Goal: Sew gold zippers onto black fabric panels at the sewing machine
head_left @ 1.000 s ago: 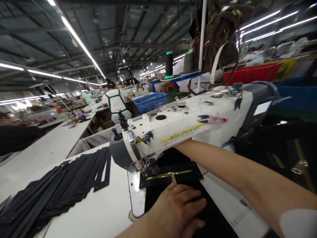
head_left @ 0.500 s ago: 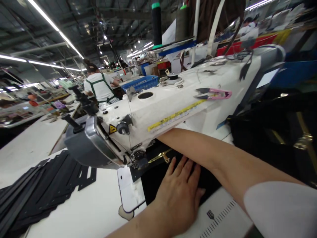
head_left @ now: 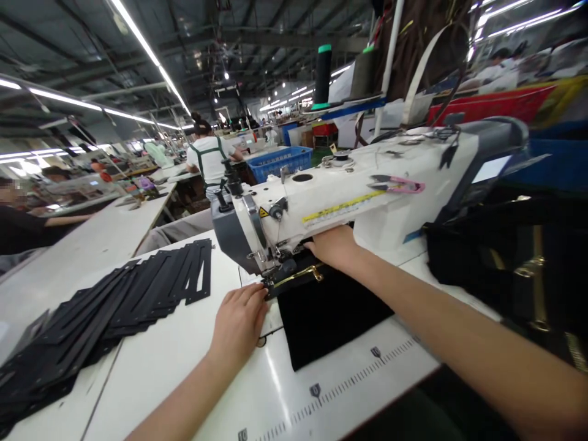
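A black fabric piece (head_left: 331, 315) with a gold zipper (head_left: 294, 277) lies on the bed of a white sewing machine (head_left: 367, 190). The brass zipper pull (head_left: 316, 273) is toward the right end of the teeth. My left hand (head_left: 239, 313) is closed at the left edge of the piece, close to the needle area, fingers together and fingertips partly hidden. Beneath the machine's arm reaches my right hand (head_left: 334, 246), over the far part of the fabric. Its thumb points left, while its other fingers are mostly hidden.
Overlapping black strips with slots (head_left: 133, 294) cover the table at left. Pink-handled thread snips (head_left: 397, 184) rest on the machine arm. Thread cones (head_left: 323, 76) stand behind. Black goods with gold zippers (head_left: 505, 257) lie at right. Co-workers sit farther off, near a blue crate (head_left: 280, 162).
My left hand has moved from the front of the fabric leftward to its edge by the needle. My right hand now shows under the arm. The view has shifted, showing more table.
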`<state>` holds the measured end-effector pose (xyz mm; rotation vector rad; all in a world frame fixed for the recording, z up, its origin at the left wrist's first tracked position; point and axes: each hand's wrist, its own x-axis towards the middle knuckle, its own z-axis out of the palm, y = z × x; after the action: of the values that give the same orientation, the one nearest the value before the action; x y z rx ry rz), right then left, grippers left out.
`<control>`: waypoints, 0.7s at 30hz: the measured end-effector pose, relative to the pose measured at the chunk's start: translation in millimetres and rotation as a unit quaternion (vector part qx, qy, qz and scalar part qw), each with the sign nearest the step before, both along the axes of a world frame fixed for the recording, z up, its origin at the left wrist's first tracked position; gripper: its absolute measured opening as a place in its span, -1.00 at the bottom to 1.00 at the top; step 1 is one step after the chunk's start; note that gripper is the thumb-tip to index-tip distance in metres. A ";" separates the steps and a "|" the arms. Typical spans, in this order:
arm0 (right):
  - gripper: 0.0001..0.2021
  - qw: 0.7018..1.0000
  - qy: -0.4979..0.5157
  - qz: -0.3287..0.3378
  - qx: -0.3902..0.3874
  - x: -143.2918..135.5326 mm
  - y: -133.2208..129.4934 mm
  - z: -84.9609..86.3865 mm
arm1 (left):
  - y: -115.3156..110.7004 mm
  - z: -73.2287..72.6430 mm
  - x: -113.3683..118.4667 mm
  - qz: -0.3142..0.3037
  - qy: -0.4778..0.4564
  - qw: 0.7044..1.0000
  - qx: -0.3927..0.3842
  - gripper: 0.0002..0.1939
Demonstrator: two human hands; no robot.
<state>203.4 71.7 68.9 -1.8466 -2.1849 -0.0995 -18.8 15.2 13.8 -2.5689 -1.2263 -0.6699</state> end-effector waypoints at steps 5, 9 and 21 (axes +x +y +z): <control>-0.74 0.983 0.003 0.143 0.117 -17.7 -76.1 -30.3 | 15.3 -2.2 -3.9 -0.015 0.005 0.999 -0.037 -0.81; -0.69 0.948 0.063 0.294 0.106 -21.8 -106.7 -62.4 | 17.4 2.2 -3.1 0.011 -0.010 0.999 -0.043 -0.84; -0.75 0.952 0.054 0.272 0.128 -33.8 -50.3 -60.2 | 8.5 -13.4 -2.5 -0.012 0.012 1.000 0.023 -0.80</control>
<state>169.6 21.5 8.7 -1.0461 -2.3825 -0.1548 -21.3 23.7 0.5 -2.5503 -1.1612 -0.6635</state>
